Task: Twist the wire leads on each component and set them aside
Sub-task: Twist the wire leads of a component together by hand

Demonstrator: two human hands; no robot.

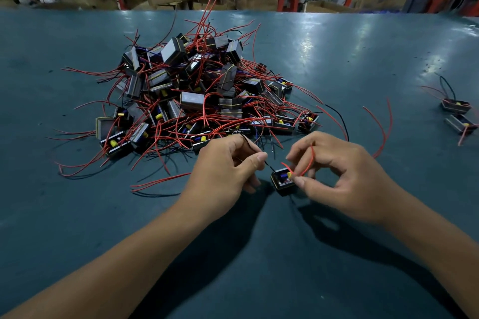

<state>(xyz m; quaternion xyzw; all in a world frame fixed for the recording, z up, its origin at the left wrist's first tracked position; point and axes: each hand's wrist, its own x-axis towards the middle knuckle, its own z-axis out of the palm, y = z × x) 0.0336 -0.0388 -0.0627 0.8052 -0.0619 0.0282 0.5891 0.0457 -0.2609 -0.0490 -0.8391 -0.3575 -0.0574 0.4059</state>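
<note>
The left hand (223,166) pinches a black lead (269,166) between thumb and forefinger, the wire running rightward from that pinch down to a small black component (283,182) lying on the teal table (337,267) between the two hands. Just right of it, the right hand (344,176) pinches the component's red lead (309,160), which loops up over its fingers. Beyond both grips lies a pile of components (191,93), and well right of the right hand lie two set-aside components (457,114).
</note>
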